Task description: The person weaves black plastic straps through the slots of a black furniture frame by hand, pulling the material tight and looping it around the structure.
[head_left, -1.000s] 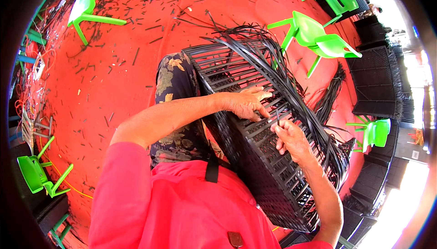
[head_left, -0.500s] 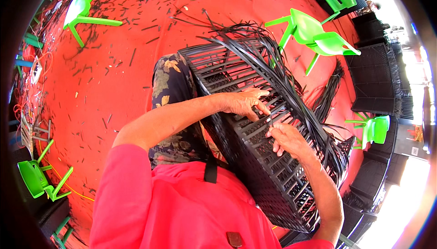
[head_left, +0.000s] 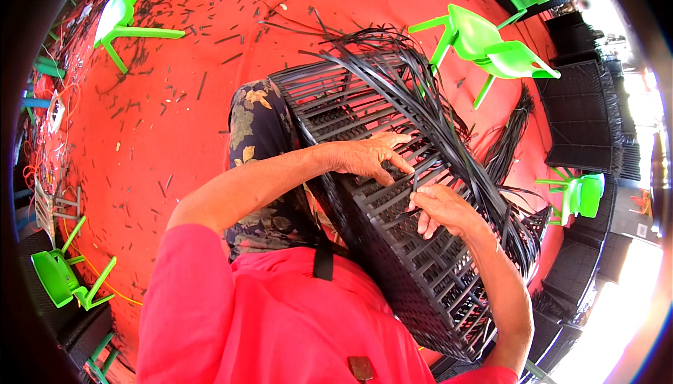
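Observation:
A black woven wicker frame with a slatted face lies tilted across my lap. My left hand rests over its slats, fingers spread, with the index fingertip close to a short upright end of black strip. Just to the right, my right hand is closed in a pinch on that strip, beside the slats; its other fingers curl loosely. Long loose black strips fan along the frame's far right edge and trail past its corners. The frame's inside is mostly hidden behind the slats.
Green plastic chairs stand at far right, with another chair lower right and more on the left. Black woven pieces line the right side. Black offcuts litter the red floor. A bundle of black strips lies right of the frame.
My right hand has shifted very slightly up and left toward the left fingertip, still pinching the strip. The whole view has tilted a little; the frame stays on my lap.

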The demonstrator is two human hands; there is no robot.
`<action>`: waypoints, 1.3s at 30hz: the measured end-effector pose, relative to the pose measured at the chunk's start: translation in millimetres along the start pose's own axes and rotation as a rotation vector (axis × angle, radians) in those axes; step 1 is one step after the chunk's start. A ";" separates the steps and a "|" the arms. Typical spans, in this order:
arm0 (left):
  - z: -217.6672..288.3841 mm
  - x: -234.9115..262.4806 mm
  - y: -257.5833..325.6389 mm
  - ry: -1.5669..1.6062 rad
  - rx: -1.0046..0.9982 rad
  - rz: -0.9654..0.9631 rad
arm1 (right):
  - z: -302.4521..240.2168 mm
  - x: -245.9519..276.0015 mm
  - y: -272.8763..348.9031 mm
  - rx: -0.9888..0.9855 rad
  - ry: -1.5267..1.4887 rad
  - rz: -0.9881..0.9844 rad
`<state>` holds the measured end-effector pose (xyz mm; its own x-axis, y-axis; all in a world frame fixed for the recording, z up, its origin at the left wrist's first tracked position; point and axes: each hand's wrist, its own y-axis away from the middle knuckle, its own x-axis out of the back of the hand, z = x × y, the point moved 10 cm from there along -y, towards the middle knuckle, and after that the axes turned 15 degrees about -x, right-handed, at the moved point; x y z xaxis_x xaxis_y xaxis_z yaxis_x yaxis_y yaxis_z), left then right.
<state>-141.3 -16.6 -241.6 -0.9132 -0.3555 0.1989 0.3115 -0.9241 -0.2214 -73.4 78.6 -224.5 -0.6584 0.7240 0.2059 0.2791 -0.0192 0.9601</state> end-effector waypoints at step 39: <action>12.5 2.4 -19.6 -0.323 -0.141 -0.047 | -12.7 -2.5 -8.7 0.042 0.108 -0.021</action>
<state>-146.3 -1.2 -224.8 -0.7889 -0.3594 0.4985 0.2110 -0.9202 -0.3296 -83.0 68.3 -231.0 -0.7351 0.6456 0.2070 0.2917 0.0257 0.9562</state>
